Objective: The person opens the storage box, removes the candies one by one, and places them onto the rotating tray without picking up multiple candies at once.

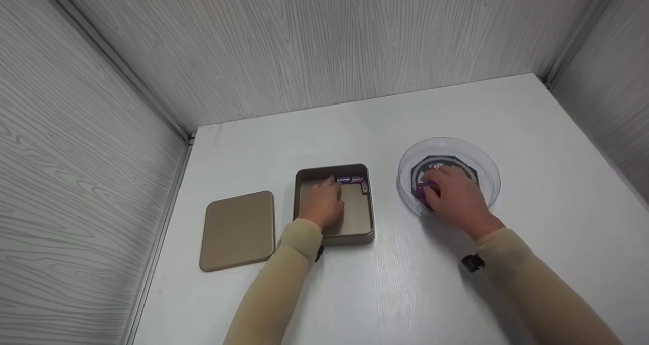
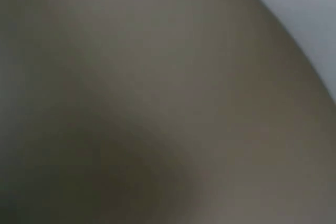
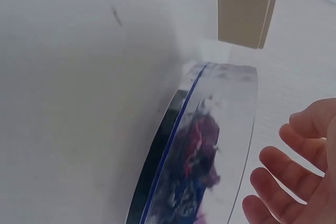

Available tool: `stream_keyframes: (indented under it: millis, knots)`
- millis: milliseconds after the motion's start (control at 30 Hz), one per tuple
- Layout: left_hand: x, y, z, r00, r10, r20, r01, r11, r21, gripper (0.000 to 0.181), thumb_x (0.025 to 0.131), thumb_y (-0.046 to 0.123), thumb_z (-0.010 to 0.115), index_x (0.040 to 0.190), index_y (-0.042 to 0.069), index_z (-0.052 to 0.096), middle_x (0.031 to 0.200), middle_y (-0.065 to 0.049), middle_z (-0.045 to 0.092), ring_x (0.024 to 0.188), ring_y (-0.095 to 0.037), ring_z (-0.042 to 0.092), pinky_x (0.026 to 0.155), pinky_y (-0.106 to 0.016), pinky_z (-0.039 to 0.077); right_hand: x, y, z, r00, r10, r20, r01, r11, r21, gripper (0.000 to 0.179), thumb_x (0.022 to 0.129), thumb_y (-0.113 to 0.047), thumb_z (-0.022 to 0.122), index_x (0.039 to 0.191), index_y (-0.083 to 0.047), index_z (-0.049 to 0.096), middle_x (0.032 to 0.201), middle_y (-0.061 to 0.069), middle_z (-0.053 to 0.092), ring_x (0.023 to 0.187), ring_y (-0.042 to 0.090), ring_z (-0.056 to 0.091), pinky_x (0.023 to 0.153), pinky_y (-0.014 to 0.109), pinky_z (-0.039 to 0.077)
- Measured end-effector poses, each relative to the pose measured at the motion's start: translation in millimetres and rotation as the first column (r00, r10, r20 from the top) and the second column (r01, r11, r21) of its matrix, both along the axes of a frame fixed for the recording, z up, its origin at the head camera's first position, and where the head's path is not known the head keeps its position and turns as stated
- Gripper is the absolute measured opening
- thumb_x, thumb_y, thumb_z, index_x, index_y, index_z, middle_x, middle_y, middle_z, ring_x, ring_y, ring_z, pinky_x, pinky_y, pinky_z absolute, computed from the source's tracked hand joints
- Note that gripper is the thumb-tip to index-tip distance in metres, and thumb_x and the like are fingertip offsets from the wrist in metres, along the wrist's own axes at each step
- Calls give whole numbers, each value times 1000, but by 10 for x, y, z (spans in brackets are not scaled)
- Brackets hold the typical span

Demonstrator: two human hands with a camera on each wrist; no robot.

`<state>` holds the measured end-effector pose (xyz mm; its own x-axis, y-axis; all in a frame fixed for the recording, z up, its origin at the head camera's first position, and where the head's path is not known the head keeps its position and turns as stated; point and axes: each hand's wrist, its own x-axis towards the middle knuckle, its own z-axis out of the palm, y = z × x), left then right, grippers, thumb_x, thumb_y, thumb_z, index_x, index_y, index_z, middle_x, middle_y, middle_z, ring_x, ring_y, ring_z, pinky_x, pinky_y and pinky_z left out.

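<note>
My left hand (image 1: 322, 203) reaches into a square gold-coloured tin (image 1: 370, 236), its fingers extended toward the far wall. Beside the fingertips, small wrapped candies in blue (image 1: 343, 179), red (image 1: 357, 179) and brown (image 1: 364, 187) line the tin's far right corner. My right hand (image 1: 454, 193) is over a round clear plastic tub (image 1: 489, 170), close to a purple-wrapped candy (image 1: 421, 190). In the right wrist view, the right hand's fingers (image 3: 289, 171) are spread and loosely bent beside the tub's wall. More wrapped pieces (image 3: 202, 145) show through it. Only a brownish blur fills most of the left wrist view.
The tin's flat square lid (image 1: 238, 231) lies on the white table (image 1: 400, 294) to the left of the tin. Grey wood-grain panels (image 1: 324, 45) close off the back and both sides of the table. The tub stands right of the tin with a gap between.
</note>
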<state>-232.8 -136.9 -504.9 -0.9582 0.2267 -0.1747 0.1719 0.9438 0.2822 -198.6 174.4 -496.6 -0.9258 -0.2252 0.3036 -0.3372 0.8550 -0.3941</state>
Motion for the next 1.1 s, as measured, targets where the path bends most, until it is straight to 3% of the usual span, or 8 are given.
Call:
stream_keyframes:
  millis: [133,333,433,567,700,833,967,1100]
  knots:
    - [-31,9,-54,1000,-4,26,5,999,-45,52,97,22,58,149,13,52,158,-9,40,141,-34,41,115,-49,32,21,-62,-37,1000,15,-2,-15,1000,-22,16,92,-15,64,106,-9,70,102,9,65,97,31,57,87,50,48]
    - [3,27,-116,999,-3,-32,0,994,-105,32,97,18,60,128,13,69,126,-9,62,116,-28,59,97,-46,48,88,-131,-95,997,57,-59,-56,998,6,35,89,-23,71,121,-10,70,123,13,65,119,38,54,103,59,39]
    - [-4,25,-131,998,-2,-68,-5,996,-91,25,101,17,59,122,14,72,115,-7,63,106,-26,61,90,-44,51,125,-166,-100,994,77,-80,-74,997,35,49,87,-29,73,132,-13,66,136,14,59,131,40,46,108,65,30]
    - [-16,14,-144,997,2,-81,-8,997,-76,18,101,15,59,109,15,75,105,-4,64,96,-22,61,84,-40,52,181,-229,-110,994,97,-45,-94,993,71,59,86,-39,75,140,-19,61,146,15,52,141,40,35,112,67,21]
    - [-17,1,-154,997,-7,-79,2,998,-63,14,101,14,60,99,12,73,98,-4,63,89,-20,61,79,-38,53,226,-299,-120,993,118,-7,-116,989,92,66,86,-46,74,145,-21,57,151,14,47,145,40,29,112,69,21]
    - [1,-23,-151,997,-8,-79,4,999,-53,13,103,14,55,106,9,67,101,-7,64,95,-23,62,85,-40,52,251,-366,-116,990,142,-18,-140,987,77,67,86,-46,73,145,-21,57,153,14,45,146,40,29,110,69,24]
    - [48,-65,-104,997,35,-63,-33,999,22,12,104,9,53,112,9,62,103,-7,63,98,-23,61,87,-41,51,249,-421,-119,987,154,-41,-151,986,65,66,85,-43,74,145,-20,57,152,15,46,145,40,31,110,69,25]
    - [107,-103,-16,994,95,-63,-82,979,185,20,99,0,55,115,10,63,105,-5,63,97,-21,61,86,-39,51,242,-467,-132,988,151,-40,-149,987,57,68,85,-42,74,146,-22,55,153,12,46,146,39,29,112,68,22]
